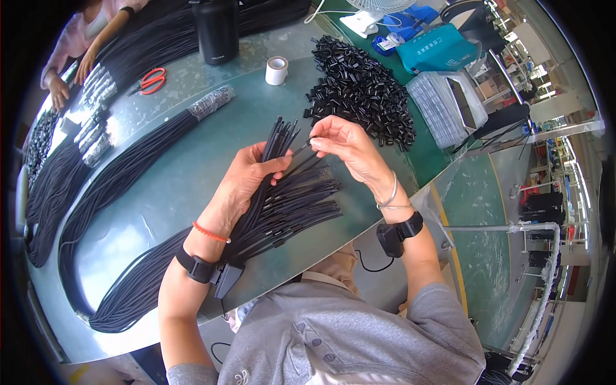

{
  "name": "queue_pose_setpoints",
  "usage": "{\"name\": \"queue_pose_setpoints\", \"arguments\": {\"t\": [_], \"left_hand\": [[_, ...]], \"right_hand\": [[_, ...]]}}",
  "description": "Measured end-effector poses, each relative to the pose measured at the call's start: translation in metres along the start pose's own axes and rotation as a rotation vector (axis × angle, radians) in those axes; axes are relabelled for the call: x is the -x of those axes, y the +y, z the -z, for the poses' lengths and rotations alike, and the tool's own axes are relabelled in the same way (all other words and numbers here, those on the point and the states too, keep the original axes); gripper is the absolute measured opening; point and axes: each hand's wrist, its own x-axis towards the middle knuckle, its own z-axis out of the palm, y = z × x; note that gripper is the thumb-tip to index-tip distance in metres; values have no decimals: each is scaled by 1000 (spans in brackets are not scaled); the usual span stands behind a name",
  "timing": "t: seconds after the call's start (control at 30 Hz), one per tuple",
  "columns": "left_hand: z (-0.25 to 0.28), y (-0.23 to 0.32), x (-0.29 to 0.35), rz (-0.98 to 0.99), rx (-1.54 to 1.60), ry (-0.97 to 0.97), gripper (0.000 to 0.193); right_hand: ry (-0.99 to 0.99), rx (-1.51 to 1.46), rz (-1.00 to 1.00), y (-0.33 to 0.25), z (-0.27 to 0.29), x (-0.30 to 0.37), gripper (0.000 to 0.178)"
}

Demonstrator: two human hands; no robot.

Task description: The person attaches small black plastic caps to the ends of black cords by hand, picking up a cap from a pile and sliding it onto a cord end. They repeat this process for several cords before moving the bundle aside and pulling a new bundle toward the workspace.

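Observation:
My left hand (pixel 253 170) is closed round a bundle of thin black cables (pixel 280 138), whose ends stick up past the thumb. Just to the right, my right hand (pixel 343 146) pinches the tip of a single black cable between thumb and forefinger. Whether a small cap sits on that tip is too small to tell. Below my hands, more loose cable ends (pixel 308 208) fan out over the table, and their long lengths (pixel 138 285) curve off to the left. Beyond my right hand lies a heap of short black sleeve-like pieces (pixel 362 90).
A roll of whitish tape (pixel 276 70), red-handled scissors (pixel 153 81) and a black bottle (pixel 217 32) stand or lie at the back. A wrapped cable bundle (pixel 212 102) lies to the left. Another person's hands (pixel 59 93) work at far left. A clear plastic case (pixel 443 106) is at right.

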Motion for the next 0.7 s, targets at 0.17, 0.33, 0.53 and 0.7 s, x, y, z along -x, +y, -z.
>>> {"name": "queue_pose_setpoints", "arguments": {"t": [0.17, 0.33, 0.53, 0.7], "left_hand": [[1, -1, -1, -22, 7, 0, 17], [0, 2, 2, -37, 45, -27, 18], [2, -1, 0, -70, 12, -43, 19], [-2, -4, -1, -49, 91, 11, 19]], "right_hand": [[-17, 438, 81, -15, -9, 3, 10], [61, 252, 19, -14, -14, 3, 9], [104, 837, 208, -13, -23, 13, 10], [9, 1384, 710, -15, -67, 22, 9]]}}
